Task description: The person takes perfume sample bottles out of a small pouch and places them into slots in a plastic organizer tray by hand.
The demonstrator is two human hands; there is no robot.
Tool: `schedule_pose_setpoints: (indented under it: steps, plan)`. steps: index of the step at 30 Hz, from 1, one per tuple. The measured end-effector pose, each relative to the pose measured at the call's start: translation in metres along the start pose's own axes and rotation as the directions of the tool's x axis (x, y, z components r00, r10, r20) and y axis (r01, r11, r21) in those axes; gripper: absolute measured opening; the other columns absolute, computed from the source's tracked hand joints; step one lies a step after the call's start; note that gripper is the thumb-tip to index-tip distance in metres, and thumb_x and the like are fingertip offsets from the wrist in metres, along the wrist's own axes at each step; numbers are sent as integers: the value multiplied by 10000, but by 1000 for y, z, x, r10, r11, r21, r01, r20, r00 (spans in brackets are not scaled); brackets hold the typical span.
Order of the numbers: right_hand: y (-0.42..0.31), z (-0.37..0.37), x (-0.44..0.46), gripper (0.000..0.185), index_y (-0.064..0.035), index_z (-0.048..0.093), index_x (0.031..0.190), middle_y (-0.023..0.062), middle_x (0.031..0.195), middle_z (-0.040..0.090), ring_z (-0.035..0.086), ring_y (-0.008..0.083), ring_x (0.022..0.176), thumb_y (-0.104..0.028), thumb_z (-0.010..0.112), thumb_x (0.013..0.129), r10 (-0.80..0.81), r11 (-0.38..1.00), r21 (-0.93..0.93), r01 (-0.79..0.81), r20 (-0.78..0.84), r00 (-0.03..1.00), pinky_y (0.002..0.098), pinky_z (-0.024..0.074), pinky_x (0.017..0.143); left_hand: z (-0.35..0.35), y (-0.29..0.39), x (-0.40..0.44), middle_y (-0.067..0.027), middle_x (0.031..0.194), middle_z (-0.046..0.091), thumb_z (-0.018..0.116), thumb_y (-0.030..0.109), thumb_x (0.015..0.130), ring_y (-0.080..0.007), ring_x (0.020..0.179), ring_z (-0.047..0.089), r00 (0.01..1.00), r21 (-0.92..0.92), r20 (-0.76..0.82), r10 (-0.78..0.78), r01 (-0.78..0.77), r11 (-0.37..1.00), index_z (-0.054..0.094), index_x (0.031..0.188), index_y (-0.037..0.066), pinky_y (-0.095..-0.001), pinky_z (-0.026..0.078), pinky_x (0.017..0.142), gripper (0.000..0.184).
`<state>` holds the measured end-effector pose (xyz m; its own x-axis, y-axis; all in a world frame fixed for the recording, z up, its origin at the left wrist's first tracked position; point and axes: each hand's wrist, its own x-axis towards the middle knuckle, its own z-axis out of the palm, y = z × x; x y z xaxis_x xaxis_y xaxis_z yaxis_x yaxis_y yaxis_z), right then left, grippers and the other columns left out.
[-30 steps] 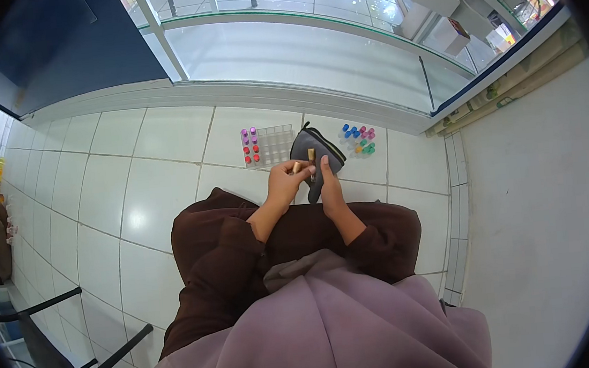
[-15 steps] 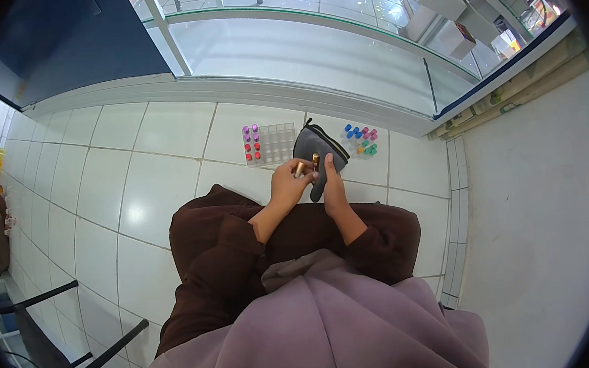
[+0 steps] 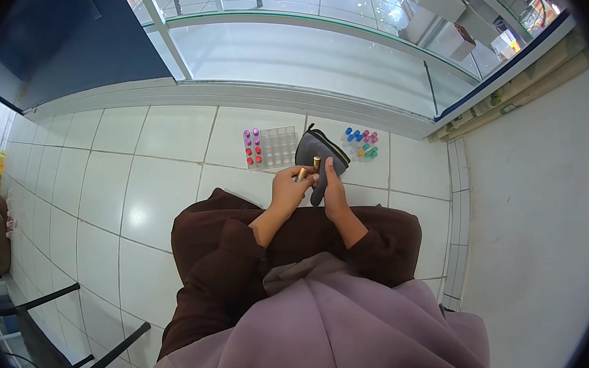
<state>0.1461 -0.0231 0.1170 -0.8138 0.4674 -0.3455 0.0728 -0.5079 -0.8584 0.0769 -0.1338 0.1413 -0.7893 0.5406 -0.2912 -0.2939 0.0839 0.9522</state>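
My left hand is closed, its fingertips around a small gold tube. A second gold tube stands upright between my two hands, against the pouch; which fingers support it I cannot tell. My right hand is closed around a dark grey zip pouch, thumb pointing up along its front. Just left of the pouch lies a clear compartment rack. Its left columns hold several small items with purple tops and red tops.
Right of the pouch, several small clear pieces with blue, pink, green and orange tops are grouped on the white tiled floor. A glass display case runs along the far side. Black chair legs are at the lower left.
The whole view has shifted slightly downward. Both hands keep almost the same pose around the gold tubes and the pouch.
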Motion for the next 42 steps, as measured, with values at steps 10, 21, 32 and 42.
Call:
schedule_pose_setpoints:
  steps: [10, 21, 32, 42]
  plan:
    - [2, 3, 0, 544, -13, 549, 1204, 36, 1066, 578, 543, 91, 940, -495, 415, 991, -24, 999, -24, 24, -29, 999, 230, 435, 813, 2, -4, 0, -4, 755, 634, 731, 162, 813, -42, 525, 472, 998, 16, 7, 63, -63, 998, 673, 1013, 36, -201, 353, 443, 244]
    - [2, 14, -8, 600, 19, 470, 1309, 58, 1190, 534, 503, 124, 1076, -489, 423, 991, -62, 997, -47, 62, 13, 998, 254, 395, 932, -1, 7, 4, -20, 750, 654, 737, 156, 802, -73, 655, 585, 975, -4, -176, 137, -140, 990, 688, 925, 20, -223, 445, 542, 190]
    - [-5, 13, -9, 546, 6, 509, 1249, 39, 1087, 554, 511, 115, 985, -470, 398, 1005, -79, 995, -60, 79, -7, 997, 253, 415, 853, 5, 0, -2, -18, 704, 624, 679, 204, 872, -60, 503, 495, 1000, -15, -12, 24, -25, 1000, 648, 975, 15, -211, 374, 446, 217]
    - [-13, 18, -1, 381, 45, 547, 1091, 127, 946, 567, 536, 253, 887, -317, 529, 972, -594, 720, -460, 520, -23, 804, 377, 418, 778, -11, 26, 1, -59, 664, 612, 672, 257, 853, -147, 596, 576, 981, 472, 47, 187, -187, 861, 631, 869, 15, -294, 434, 576, 246]
